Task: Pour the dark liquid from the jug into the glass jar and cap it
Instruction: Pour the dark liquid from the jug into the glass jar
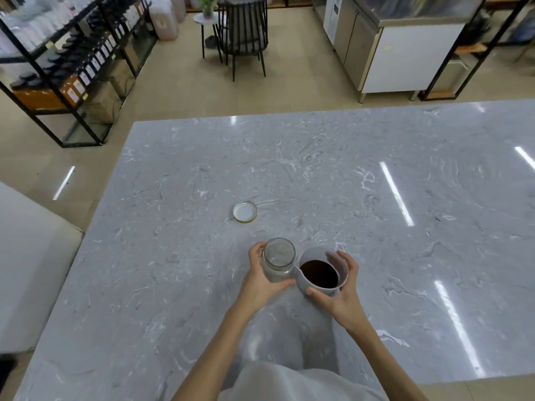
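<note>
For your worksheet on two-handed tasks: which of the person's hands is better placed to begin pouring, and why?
The right hand. It already wraps the jug of dark liquid, whose spout points at the glass jar. The left hand grips the jar, steadying it; the lid lies apart on the table.

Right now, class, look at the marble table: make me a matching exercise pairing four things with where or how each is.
Things:
1. glass jar
2. jug
3. lid
4. chair

States:
A. lying alone, inner side up
B. held by right hand, dark liquid inside
C. on the floor beyond the table
D. held by left hand, empty

Pairs: 1-D, 2-B, 3-A, 4-C
</note>
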